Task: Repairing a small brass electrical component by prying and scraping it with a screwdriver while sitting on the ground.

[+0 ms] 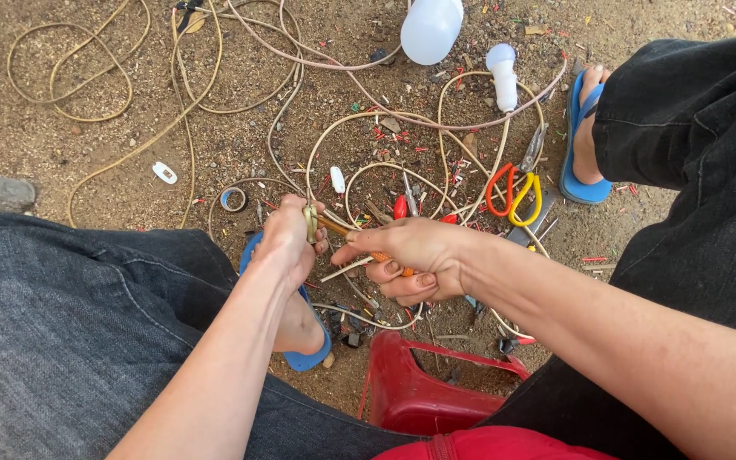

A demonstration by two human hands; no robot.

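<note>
**Tool shaft bridges the two hands, tip at the left grip**

The right hand (415, 260) is closed around the orange handle of a screwdriver-like tool (359, 243), thumb and forefinger pinching forward along it. The tool's long axis runs up and to the left from that grip, its tip meeting a small pale fitting (310, 223) pinched shut between the fingers of the left hand (287, 238). So the fitting lies left of the right grip, at the far end of the shaft, and the left hand is the nearer one to it. Both forearms reach forward from the knees, wrists bent inward. A pale cable (342, 268) passes just below the tool. Beyond the tool, on the dirt ground (61, 153), lie orange-and-yellow-handled scissors (513, 192); below it stands a red plastic stool (419, 392).
</note>
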